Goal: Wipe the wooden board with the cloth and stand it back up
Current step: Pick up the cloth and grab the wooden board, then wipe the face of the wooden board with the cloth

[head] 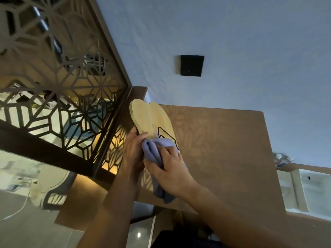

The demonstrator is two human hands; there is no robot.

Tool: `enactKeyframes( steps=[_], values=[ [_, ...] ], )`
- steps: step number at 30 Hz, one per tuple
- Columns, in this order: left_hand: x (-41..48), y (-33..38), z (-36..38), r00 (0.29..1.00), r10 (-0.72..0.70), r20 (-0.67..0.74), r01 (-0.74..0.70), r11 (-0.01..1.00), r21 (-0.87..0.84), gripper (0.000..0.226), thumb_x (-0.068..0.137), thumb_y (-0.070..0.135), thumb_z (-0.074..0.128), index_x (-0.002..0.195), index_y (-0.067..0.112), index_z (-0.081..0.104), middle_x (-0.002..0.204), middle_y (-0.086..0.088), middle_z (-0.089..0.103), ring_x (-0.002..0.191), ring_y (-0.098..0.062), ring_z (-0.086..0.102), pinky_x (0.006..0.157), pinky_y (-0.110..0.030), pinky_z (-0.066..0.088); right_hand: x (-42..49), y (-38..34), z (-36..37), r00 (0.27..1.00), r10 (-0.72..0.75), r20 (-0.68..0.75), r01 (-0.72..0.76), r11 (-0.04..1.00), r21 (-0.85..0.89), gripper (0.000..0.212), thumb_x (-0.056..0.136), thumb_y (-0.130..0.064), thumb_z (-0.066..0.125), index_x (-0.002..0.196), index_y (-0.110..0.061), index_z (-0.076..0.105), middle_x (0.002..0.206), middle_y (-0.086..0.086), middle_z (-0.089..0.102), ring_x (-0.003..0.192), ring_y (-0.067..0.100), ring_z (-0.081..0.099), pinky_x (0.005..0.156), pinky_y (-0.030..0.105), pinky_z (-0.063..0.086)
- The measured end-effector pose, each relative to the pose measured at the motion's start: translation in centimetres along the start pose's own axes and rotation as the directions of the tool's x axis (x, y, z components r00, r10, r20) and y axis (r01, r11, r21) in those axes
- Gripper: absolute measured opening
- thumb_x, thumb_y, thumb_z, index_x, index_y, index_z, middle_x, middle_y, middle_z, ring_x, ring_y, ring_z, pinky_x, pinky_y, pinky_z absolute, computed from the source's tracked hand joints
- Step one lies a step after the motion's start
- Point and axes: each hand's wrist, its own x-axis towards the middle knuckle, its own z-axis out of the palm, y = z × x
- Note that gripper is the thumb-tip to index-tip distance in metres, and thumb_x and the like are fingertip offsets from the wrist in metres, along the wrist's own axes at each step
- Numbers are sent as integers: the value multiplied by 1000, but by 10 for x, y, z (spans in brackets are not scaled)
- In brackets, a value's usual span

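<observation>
A pale wooden board (pixel 147 116) with a rounded, notched top and a black line drawing on its face is held tilted above the brown shelf top (pixel 223 140). My left hand (pixel 132 151) grips the board's left edge, thumb on the front face. My right hand (pixel 170 169) presses a lavender-blue cloth (pixel 155 149) against the board's lower part, and the cloth's tail hangs down below my palm. The board's bottom end is hidden behind the cloth and both hands.
A dark lattice screen (pixel 59 90) with a geometric cut-out pattern stands close on the left. A pale blue wall (pixel 232 42) behind carries a black square plate (pixel 191 65). A lower ledge (pixel 304 167) with small objects lies at the right.
</observation>
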Motion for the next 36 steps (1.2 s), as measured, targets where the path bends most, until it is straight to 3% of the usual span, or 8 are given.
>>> enactKeyframes(
  steps=[3,6,9,17,23,27,32,36],
  values=[
    [-1,-7,-18,1000,-17,5,18,995,-97,36,101,16,52,137,9,54,94,11,80,87,-3,76,65,-16,59,9,9,20,999,36,20,-35,998,-55,60,82,-76,44,138,-56,39,156,-4,25,146,25,21,115,54,26],
    [4,-14,-28,996,-89,-23,82,972,-219,39,102,11,52,140,3,54,122,-17,71,112,-34,69,84,-39,63,18,25,37,994,84,67,-89,994,70,64,81,-78,46,141,-62,31,164,-7,15,150,24,23,114,58,33],
    [13,-22,-40,983,-171,-68,137,927,-349,41,99,11,56,140,13,59,138,-21,64,125,-43,61,106,-61,47,26,43,54,993,120,-17,-121,991,-60,61,85,-77,36,143,-55,32,151,-4,28,138,25,35,105,59,41],
    [18,-34,-59,989,-136,-64,119,969,-217,40,98,30,61,137,27,61,129,-1,72,121,-29,65,95,-54,53,24,138,47,875,482,-39,-483,868,-115,47,100,-53,48,141,-30,45,117,8,37,115,39,51,100,52,49],
    [16,-42,-61,991,-91,-97,75,984,-161,47,96,41,58,139,20,59,126,-6,69,122,-32,62,85,-40,57,24,69,40,951,264,-162,-262,964,31,43,96,-58,48,130,-32,47,116,6,40,101,30,59,90,46,54],
    [20,-49,-64,986,-154,-61,133,954,-268,33,105,15,45,136,8,51,112,-6,65,120,-43,57,81,-38,53,23,14,61,996,3,-86,-22,976,-217,47,90,-72,37,129,-45,40,116,4,39,96,30,55,82,45,52],
    [12,-50,-64,985,-145,-96,109,945,-308,43,105,16,47,147,7,46,131,-6,62,102,-12,68,74,-28,59,27,69,61,940,338,-40,-333,891,-308,46,96,-65,41,135,-41,42,120,6,38,112,34,51,94,49,49],
    [19,-52,-66,993,-83,-82,61,970,-237,35,107,12,40,141,6,46,130,-7,61,118,-19,59,86,-31,55,23,124,36,867,491,-89,-487,794,-363,53,98,-65,38,148,-48,32,128,8,39,117,34,50,97,53,49]
  ],
)
